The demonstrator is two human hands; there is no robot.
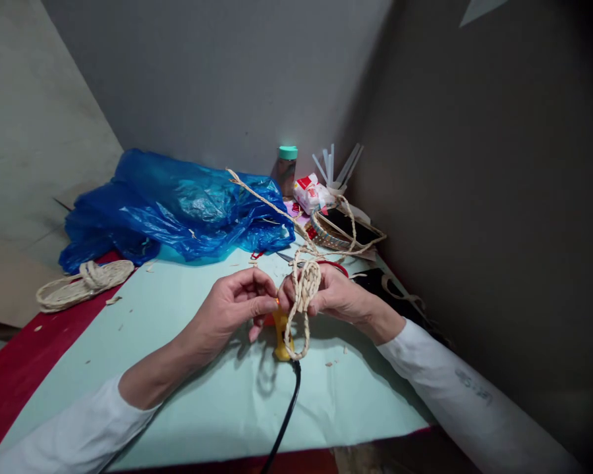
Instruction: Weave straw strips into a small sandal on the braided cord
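Right hand: yours, clenched around a bundle of braided straw rope, the loops stacked upright against the fingers. One loop hangs free below the fist, toward 6 o'clock. The loose run of the same rope leaves the top of the bundle toward 11 o'clock and rises across the blue plastic bag.

Left hand: fingertips pinched together, pressed to the rope's left edge, at 9 o'clock of the bundle. Whether a strand sits inside the pinch you cannot tell from here.

Directly under both hands, at 6 o'clock: yellow glue gun, lying on the pale green sheet, partly behind the hanging loop. Its black cord runs on toward 6 o'clock and out of view.

Outward from your hands:
- 12 o'clock, just beyond the knuckles: a red-handled tool, mostly hidden.
- 1 o'clock: woven tray, more straw rope draped over it.
- 12 to 1 o'clock, by the wall: teal-capped bottle, white-and-red packet, clear sticks standing together.
- 9 o'clock, well apart: a coiled hank of rope, straddling the sheet's edge and the red cloth.
- Straw scraps scattered over the sheet.
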